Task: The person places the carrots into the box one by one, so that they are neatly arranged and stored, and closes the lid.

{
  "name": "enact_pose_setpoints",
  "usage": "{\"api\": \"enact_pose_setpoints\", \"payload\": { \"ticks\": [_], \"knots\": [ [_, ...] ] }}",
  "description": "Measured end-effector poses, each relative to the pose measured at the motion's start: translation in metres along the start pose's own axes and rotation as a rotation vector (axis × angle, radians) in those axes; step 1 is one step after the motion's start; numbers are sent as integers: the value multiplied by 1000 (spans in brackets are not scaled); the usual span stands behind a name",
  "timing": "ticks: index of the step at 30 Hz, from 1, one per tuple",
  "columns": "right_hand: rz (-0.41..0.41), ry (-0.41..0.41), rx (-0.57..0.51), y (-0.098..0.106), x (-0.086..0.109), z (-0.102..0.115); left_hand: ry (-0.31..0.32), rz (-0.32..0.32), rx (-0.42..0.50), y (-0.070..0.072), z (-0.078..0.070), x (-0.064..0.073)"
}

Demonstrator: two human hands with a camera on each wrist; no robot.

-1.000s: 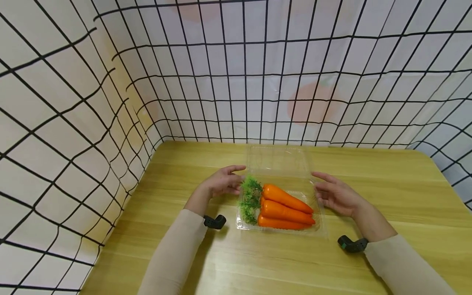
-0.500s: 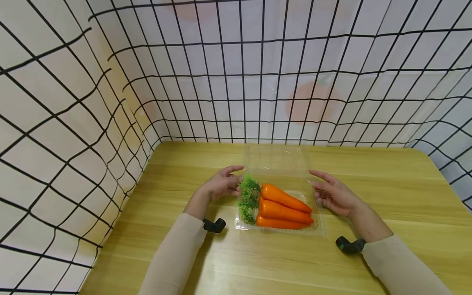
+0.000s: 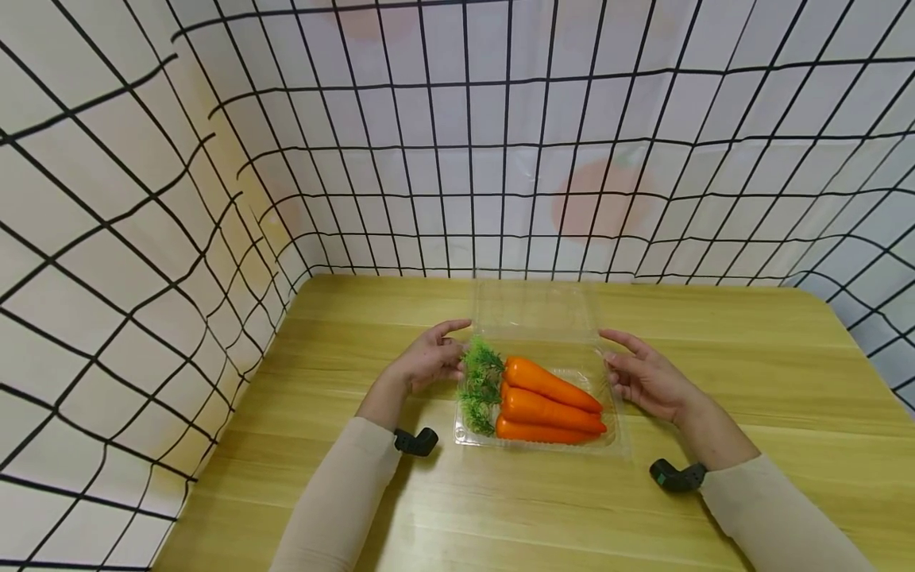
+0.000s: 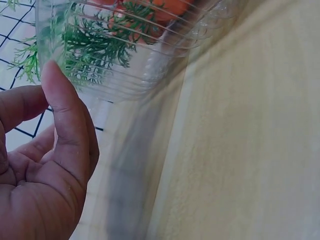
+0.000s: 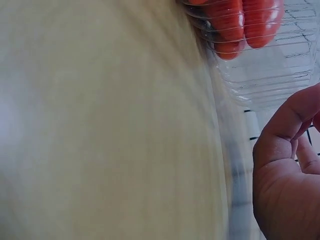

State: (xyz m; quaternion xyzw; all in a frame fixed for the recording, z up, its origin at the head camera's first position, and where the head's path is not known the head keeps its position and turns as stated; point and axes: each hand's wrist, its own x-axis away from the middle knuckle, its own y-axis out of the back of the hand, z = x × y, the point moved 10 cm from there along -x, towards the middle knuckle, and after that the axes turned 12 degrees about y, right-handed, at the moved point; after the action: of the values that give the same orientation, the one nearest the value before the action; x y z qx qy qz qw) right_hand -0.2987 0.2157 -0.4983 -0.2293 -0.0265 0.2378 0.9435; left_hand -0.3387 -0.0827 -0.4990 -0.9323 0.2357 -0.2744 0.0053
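Observation:
A clear plastic clamshell box (image 3: 543,449) lies with its lid (image 3: 532,306) folded back, away from the person. Several orange carrots (image 3: 550,407) with green tops (image 3: 482,389) fill its base, tips pointing right. At the box's left side, my left hand (image 3: 427,357) pinches the rim with the thumb and fingers, its index finger stretched towards the lid hinge. My right hand (image 3: 654,381) holds the right rim the same way, index finger also reaching along the edge. In the left wrist view the thumb (image 4: 62,100) meets the box wall. The right fingertips are partly cut off in the right wrist view.
The box is on a yellow wood-grain table (image 3: 457,508). A black wire grid (image 3: 507,147) stands behind the table and along both sides, with white sheeting behind it. Black wrist cameras (image 3: 416,442) sit at both cuffs.
Both hands stay at the box's sides with almost no movement. The whole scene shifts slightly left in the head view; the carrots and the lid keep their places.

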Motion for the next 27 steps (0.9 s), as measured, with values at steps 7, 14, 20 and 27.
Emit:
{"api": "enact_pose_setpoints", "payload": {
  "ticks": [7,14,20,27],
  "knots": [
    [-7,19,45,1,1,1,-18,-26,19,0,1,0],
    [-24,33,75,1,0,3,-39,-28,26,0,1,2],
    [-31,46,96,1,0,4,-52,-27,32,-1,1,3],
    [-38,60,116,0,0,5,-62,-38,34,-1,2,3]
  ]
}}
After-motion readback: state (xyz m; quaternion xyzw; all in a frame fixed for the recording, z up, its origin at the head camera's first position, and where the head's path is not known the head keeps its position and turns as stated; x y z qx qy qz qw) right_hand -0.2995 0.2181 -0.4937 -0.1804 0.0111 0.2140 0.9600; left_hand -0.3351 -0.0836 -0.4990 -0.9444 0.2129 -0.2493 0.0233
